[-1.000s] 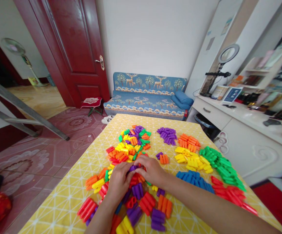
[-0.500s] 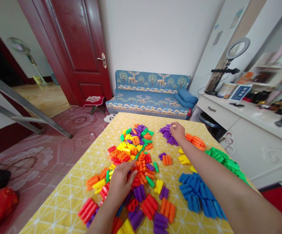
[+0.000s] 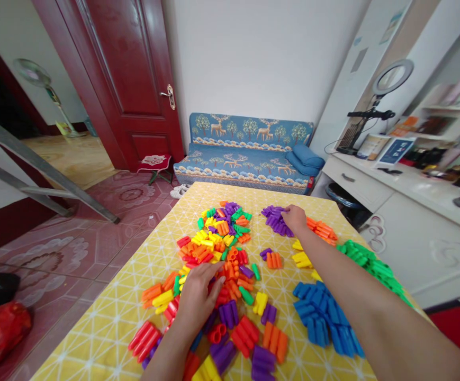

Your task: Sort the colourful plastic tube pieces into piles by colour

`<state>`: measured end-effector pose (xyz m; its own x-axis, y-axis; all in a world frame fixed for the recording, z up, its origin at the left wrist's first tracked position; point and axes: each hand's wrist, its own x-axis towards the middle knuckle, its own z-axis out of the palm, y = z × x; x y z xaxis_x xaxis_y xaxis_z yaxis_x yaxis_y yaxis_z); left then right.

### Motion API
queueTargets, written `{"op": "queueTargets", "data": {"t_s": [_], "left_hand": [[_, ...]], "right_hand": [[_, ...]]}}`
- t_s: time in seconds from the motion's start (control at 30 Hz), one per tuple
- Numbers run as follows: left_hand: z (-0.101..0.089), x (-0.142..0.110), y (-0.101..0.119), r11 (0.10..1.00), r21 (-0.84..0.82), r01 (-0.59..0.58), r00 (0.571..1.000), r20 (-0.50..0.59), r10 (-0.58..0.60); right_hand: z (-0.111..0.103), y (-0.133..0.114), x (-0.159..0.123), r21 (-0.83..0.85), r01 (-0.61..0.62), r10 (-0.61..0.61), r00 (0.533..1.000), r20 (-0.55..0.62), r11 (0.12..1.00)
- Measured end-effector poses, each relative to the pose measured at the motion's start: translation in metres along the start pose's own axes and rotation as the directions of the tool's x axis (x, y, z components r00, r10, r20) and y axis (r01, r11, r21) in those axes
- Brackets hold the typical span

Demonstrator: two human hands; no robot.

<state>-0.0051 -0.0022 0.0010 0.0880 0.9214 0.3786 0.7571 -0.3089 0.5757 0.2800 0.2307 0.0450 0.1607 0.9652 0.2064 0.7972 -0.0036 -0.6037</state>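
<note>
My right hand [image 3: 295, 218] reaches to the far side of the table, at the right edge of a heap of purple plastic tube blocks [image 3: 274, 220]. Its fingers are bent together on a purple block there, mostly hidden by the hand. My left hand [image 3: 200, 290] lies over the near part of a mixed heap of colourful tube blocks [image 3: 209, 243], palm down, thumb apart from the fingers. Red and orange blocks [image 3: 232, 275] touch or lie close to its fingertips. I see nothing gripped in it.
Sorted heaps of orange [image 3: 322, 230], yellow [image 3: 301, 259], green [image 3: 368, 267] and blue blocks [image 3: 325, 317] lie around my right forearm. A yellow patterned cloth [image 3: 134, 288] covers the table. Beyond stand a blue sofa [image 3: 237, 156] and a white cabinet [image 3: 408, 227] on the right.
My right hand has come down slightly toward me, beside the purple heap, its fingers lower on the blocks. My left hand stays in place. The view has shifted a little.
</note>
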Motion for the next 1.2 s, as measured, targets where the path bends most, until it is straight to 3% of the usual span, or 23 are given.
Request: {"op": "queueTargets", "data": {"t_s": [0.13, 0.3, 0.43, 0.8, 1.0, 1.2], "left_hand": [[-0.001, 0.000, 0.000, 1.000, -0.005, -0.018, 1.000, -0.003, 0.018], [0.000, 0.001, -0.002, 0.999, -0.002, -0.041, 0.999, -0.015, 0.041], [0.001, 0.002, -0.002, 0.999, 0.006, -0.040, 0.999, 0.000, 0.040], [-0.003, 0.003, 0.002, 0.998, -0.010, -0.061, 0.998, -0.006, 0.061], [-0.003, 0.003, 0.001, 0.998, -0.028, -0.058, 0.998, 0.000, 0.058], [-0.002, 0.003, 0.000, 0.998, -0.035, -0.055, 0.998, 0.013, 0.055]], "right_hand": [[-0.005, -0.012, -0.025, -0.192, 0.096, -0.079, 0.993, 0.093, 0.977], [-0.003, -0.021, -0.080, -0.330, 0.272, -0.152, 0.926, 0.347, 0.904], [0.005, -0.026, -0.118, -0.351, 0.363, -0.191, 0.878, 0.439, 0.863], [0.033, -0.052, -0.134, -0.228, 0.344, -0.235, 0.887, 0.398, 0.911], [0.033, -0.051, -0.136, -0.158, 0.387, -0.294, 0.860, 0.416, 0.908], [0.032, -0.045, -0.136, -0.112, 0.400, -0.333, 0.863, 0.380, 0.910]]}}
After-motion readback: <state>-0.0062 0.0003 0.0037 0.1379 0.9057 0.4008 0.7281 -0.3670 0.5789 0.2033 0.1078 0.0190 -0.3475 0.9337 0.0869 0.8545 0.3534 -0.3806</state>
